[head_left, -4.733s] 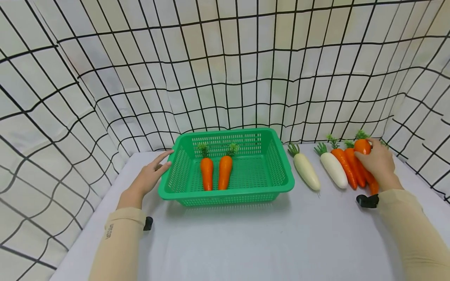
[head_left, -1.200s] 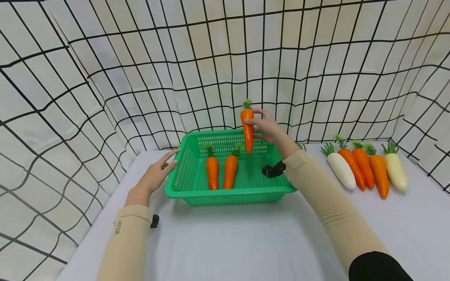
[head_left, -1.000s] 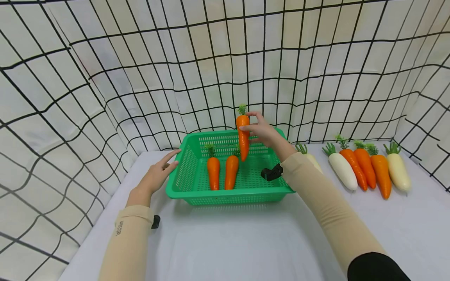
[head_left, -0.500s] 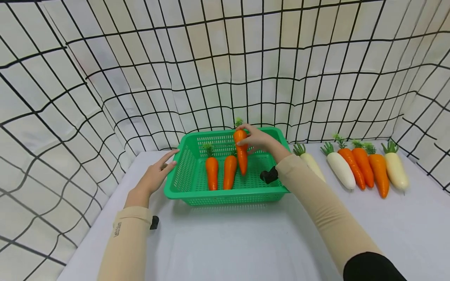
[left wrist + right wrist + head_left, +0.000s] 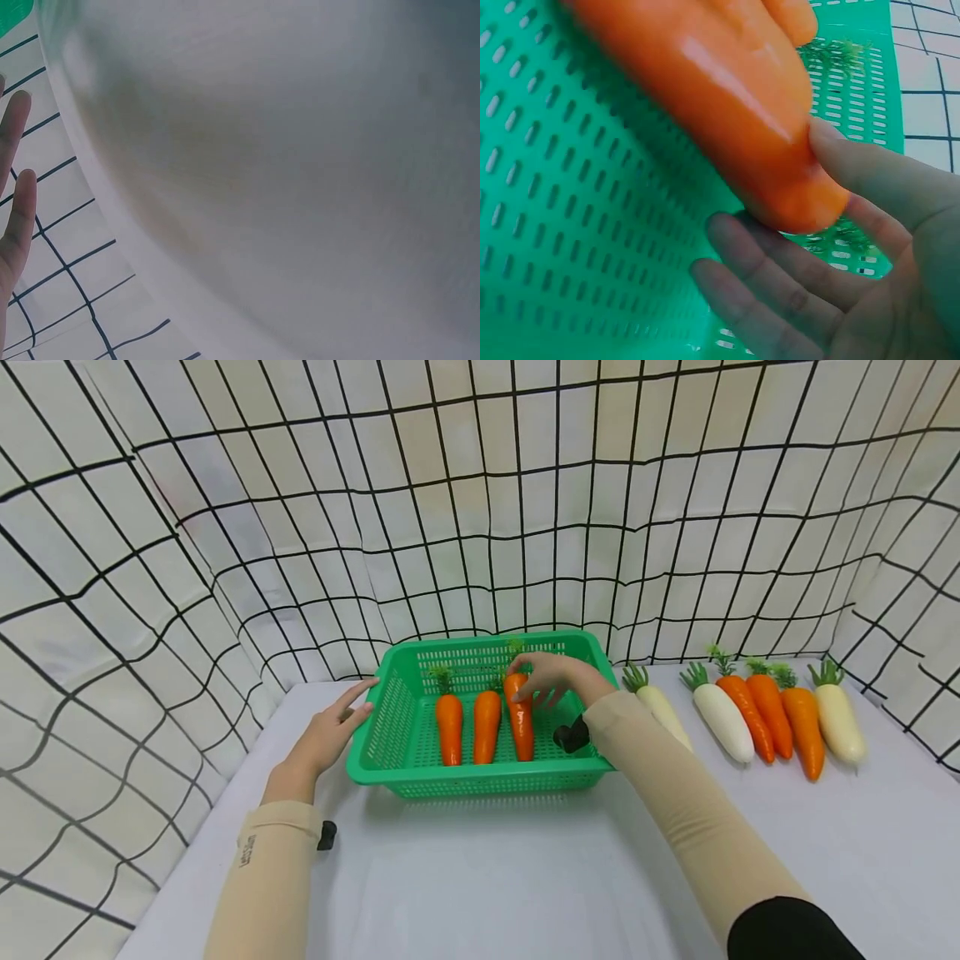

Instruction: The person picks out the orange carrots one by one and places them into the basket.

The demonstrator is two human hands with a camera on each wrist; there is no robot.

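Note:
My right hand (image 5: 551, 675) pinches the leafy end of an orange carrot (image 5: 521, 731) inside the green basket (image 5: 480, 774). In the right wrist view the thumb lies along one side of that carrot (image 5: 705, 97) and fingers reach round beneath its thick end. Two more carrots lie to its left in the basket, a left one (image 5: 450, 731) and a middle one (image 5: 487, 731), leaves toward the back. My left hand (image 5: 318, 743) has its fingers extended, fingertips at the basket's left rim; only part of this hand (image 5: 13, 217) shows in the left wrist view.
Right of the basket lie a pale radish (image 5: 663, 714), partly behind the right sleeve, a white radish (image 5: 723, 722), several orange carrots (image 5: 768, 714) and a cream radish (image 5: 840, 722). Black-grid netting (image 5: 495, 510) over white cloth encloses the back and sides.
My right hand has carried a carrot from the row at the right and lowered it into the basket beside the other two. The left hand stays at the rim.

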